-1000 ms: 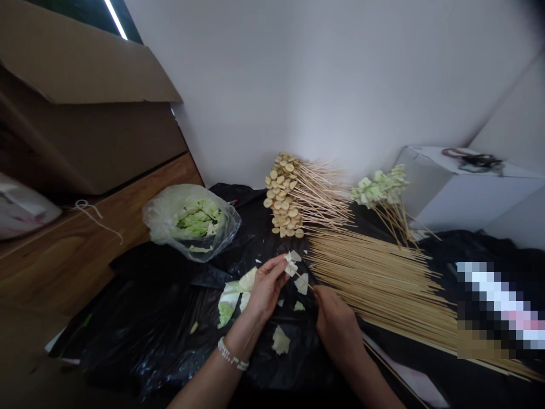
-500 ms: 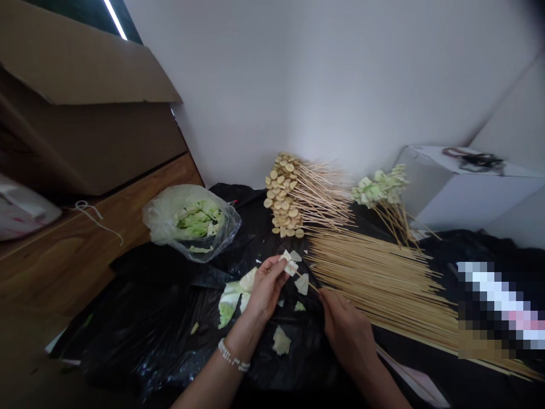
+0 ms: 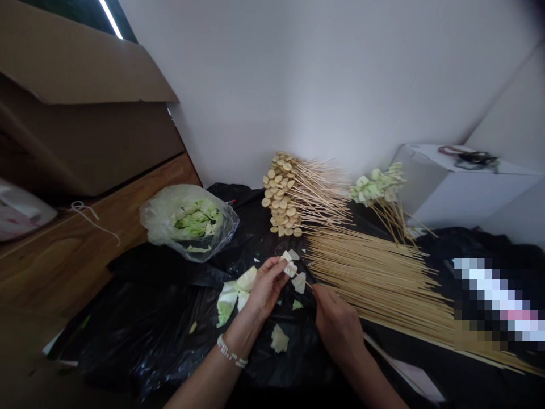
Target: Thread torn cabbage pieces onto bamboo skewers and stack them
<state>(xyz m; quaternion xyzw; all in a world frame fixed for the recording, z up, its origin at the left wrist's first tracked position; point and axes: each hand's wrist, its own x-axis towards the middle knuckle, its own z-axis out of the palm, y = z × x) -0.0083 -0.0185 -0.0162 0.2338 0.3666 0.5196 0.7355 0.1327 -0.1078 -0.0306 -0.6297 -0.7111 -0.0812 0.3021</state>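
My left hand (image 3: pixel 270 284), with a beaded bracelet on its wrist, pinches a pale piece of cabbage (image 3: pixel 290 267). A thin wooden skewer (image 3: pixel 308 284) runs from that piece to my right hand (image 3: pixel 338 318), whose fingers are closed around it. How deep the tip sits in the cabbage is hidden. Loose cabbage leaves (image 3: pixel 227 301) lie just left of my left hand on black plastic sheeting (image 3: pixel 179 318). Smaller scraps, among them a pale leaf piece (image 3: pixel 280 338), are scattered below and between the hands.
A clear plastic bag (image 3: pixel 159 213) holds cut cabbage. Skewers with round pale slices (image 3: pixel 281 193) are stacked by the wall, and cabbage skewers (image 3: pixel 377 184) lie to their right. Many bare skewers (image 3: pixel 378 278) spread rightward. A cardboard box (image 3: pixel 93 136) and a white box (image 3: pixel 460 187) stand at the sides.
My right hand has moved left along the skewer, closer to my left hand. My left hand keeps its pinch on the cabbage. The whole view has shifted slightly.
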